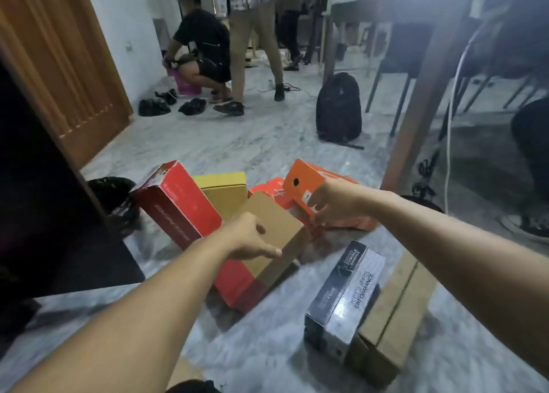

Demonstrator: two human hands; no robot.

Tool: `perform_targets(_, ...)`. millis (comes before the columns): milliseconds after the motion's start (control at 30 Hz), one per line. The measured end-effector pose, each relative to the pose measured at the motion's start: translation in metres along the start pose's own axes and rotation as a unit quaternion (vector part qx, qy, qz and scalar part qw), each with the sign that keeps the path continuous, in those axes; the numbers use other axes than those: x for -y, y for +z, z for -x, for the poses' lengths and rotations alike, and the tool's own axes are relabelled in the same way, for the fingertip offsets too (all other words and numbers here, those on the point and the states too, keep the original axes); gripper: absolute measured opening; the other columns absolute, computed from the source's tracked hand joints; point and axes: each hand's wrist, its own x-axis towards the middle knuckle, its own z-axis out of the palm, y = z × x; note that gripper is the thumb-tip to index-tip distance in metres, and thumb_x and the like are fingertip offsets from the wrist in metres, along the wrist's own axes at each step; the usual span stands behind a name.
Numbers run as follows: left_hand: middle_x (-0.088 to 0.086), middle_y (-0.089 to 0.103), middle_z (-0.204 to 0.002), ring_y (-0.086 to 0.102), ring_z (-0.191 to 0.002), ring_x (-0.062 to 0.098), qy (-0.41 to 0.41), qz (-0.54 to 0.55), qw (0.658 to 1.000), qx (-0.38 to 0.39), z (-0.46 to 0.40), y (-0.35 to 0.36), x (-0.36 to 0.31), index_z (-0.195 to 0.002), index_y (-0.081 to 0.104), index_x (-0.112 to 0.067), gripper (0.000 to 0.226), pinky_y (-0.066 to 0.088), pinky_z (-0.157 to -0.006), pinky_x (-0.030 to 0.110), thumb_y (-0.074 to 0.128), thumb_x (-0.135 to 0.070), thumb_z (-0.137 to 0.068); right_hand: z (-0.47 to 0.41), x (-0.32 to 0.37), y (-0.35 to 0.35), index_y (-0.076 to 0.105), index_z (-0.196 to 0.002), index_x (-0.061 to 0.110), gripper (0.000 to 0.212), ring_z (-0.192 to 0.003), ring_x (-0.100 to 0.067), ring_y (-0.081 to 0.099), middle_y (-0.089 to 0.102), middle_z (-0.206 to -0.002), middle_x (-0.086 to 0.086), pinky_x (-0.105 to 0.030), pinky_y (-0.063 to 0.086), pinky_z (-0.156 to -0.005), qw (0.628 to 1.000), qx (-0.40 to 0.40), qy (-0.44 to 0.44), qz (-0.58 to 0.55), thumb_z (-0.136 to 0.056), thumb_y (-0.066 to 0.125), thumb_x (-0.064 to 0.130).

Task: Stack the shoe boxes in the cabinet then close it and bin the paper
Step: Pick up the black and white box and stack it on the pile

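L hand [248, 238] rests on a brown cardboard lid [271, 229], thumb laid along its near edge, fingers on top & mostly straight. The lid tilts up from a red box [175, 208] lying on the marble floor [252, 143]. R hand [329, 202] pinches the lower corner of an orange box [309, 190] w/ curled fingers; that box is tipped up on end, small round hole facing the camera. Behind, btwn red & orange, sits a yellow box [225, 190]. Near the R forearm: a black-and-grey box [344, 300] leaning on a flat brown carton [395, 318]. Dark cabinet [38, 202] at far left (inside too dark to read), a black bin bag [116, 199] just beside it.
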Motion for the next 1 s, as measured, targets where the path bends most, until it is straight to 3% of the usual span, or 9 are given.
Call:
perform_targets(167, 0.009, 0.063, -0.123, 0.062, -0.105, 0.024, -0.005, 0.03, 0.999, 0.041, -0.027, 0.079, -0.038, -0.122, 0.061, -0.007, 0.067, 0.049, -0.086, 0.03, 0.082, -0.043, -0.069, 0.025, -0.079, 0.046, 0.066, -0.07, 0.026, 0.016, -0.067, -0.02, 0.064, 0.069, -0.076, -0.003, -0.034, 0.054, -0.062, 0.993, 0.062, 0.094, -0.038, -0.075, 0.075, 0.038)
perform_targets(267, 0.007, 0.059, -0.131, 0.059, -0.113, 0.025, -0.037, 0.05, 0.997, 0.046, -0.036, 0.12, -0.046, -0.13, 0.055, -0.01, 0.077, 0.049, -0.092, 0.034, 0.08, -0.048, -0.068, 0.032, -0.112, 0.079, 0.064, -0.067, 0.024, 0.018, -0.066, -0.023, 0.062, 0.066, -0.072, -0.006, -0.039, 0.055, -0.065, 0.985, 0.078, 0.137, -0.075, -0.076, 0.077, 0.033)
perform_targets(300, 0.008, 0.056, -0.134, 0.057, -0.117, 0.026, -0.054, 0.066, 0.995, 0.046, -0.038, 0.132, -0.047, -0.134, 0.052, -0.009, 0.079, 0.048, -0.095, 0.034, 0.079, -0.046, -0.07, 0.034, -0.12, 0.091, 0.069, -0.077, 0.021, 0.014, -0.07, -0.023, 0.062, 0.066, -0.077, -0.006, -0.037, 0.054, -0.067, 0.982, 0.08, 0.146, -0.086, -0.077, 0.077, 0.032)
perform_targets(400, 0.013, 0.057, -0.131, 0.056, -0.117, 0.027, -0.127, 0.133, 0.982, 0.046, -0.039, 0.161, -0.046, -0.129, 0.05, -0.001, 0.068, 0.046, -0.09, 0.031, 0.077, -0.035, -0.077, 0.03, -0.142, 0.118, 0.064, -0.119, 0.006, 0.048, -0.099, -0.023, 0.063, 0.067, -0.113, -0.009, -0.033, 0.051, -0.085, 0.976, 0.063, 0.179, -0.11, -0.08, 0.076, 0.032)
perform_targets(500, 0.014, 0.058, -0.118, 0.058, -0.111, 0.028, -0.224, 0.258, 0.938, 0.052, -0.041, 0.184, -0.044, -0.124, 0.052, 0.003, 0.058, 0.049, -0.083, 0.031, 0.075, -0.024, -0.078, 0.018, -0.153, 0.136, 0.057, -0.13, 0.007, 0.058, -0.116, -0.025, 0.058, 0.061, -0.129, -0.009, -0.034, 0.046, -0.097, 0.972, 0.051, 0.2, -0.116, -0.082, 0.074, 0.032)
perform_targets(600, 0.017, 0.064, -0.11, 0.063, -0.103, 0.026, -0.289, 0.354, 0.887, 0.067, -0.044, 0.202, -0.041, -0.114, 0.059, 0.004, 0.04, 0.047, -0.07, 0.03, 0.07, -0.014, -0.08, -0.001, -0.162, 0.149, 0.056, -0.129, 0.008, 0.055, -0.114, -0.027, 0.059, 0.063, -0.126, -0.012, -0.035, 0.047, -0.095, 0.968, 0.049, 0.219, -0.112, -0.082, 0.074, 0.029)
perform_targets(700, 0.009, 0.056, -0.079, 0.054, -0.065, 0.018, -0.304, 0.418, 0.852, 0.088, -0.051, 0.208, -0.038, -0.109, 0.059, 0.001, 0.028, 0.047, -0.061, 0.026, 0.067, -0.008, -0.084, -0.025, -0.17, 0.159, 0.046, -0.137, 0.006, 0.067, -0.119, -0.028, 0.055, 0.056, -0.135, -0.013, -0.033, 0.046, -0.096, 0.965, 0.055, 0.228, -0.113, -0.081, 0.075, 0.03)
perform_targets(900, 0.012, 0.057, -0.091, 0.059, -0.078, 0.028, -0.326, 0.461, 0.813, 0.144, -0.057, 0.215, -0.033, -0.118, 0.057, -0.004, 0.039, 0.048, -0.091, 0.049, 0.066, -0.021, -0.084, -0.059, -0.179, 0.178, 0.043, -0.135, 0.01, 0.08, -0.112, -0.029, 0.056, 0.056, -0.128, -0.012, -0.032, 0.045, -0.091, 0.96, 0.069, 0.232, -0.141, -0.071, 0.083, 0.037)
perform_targets(1000, 0.01, 0.059, -0.078, 0.052, -0.038, 0.018, -0.333, 0.488, 0.79, 0.164, -0.062, 0.221, -0.031, -0.122, 0.058, -0.007, 0.038, 0.049, -0.09, 0.045, 0.063, -0.021, -0.087, -0.066, -0.184, 0.187, 0.051, -0.114, 0.015, 0.067, -0.099, -0.026, 0.06, 0.063, -0.112, -0.009, -0.035, 0.05, -0.086, 0.956, 0.09, 0.239, -0.147, -0.064, 0.086, 0.041)
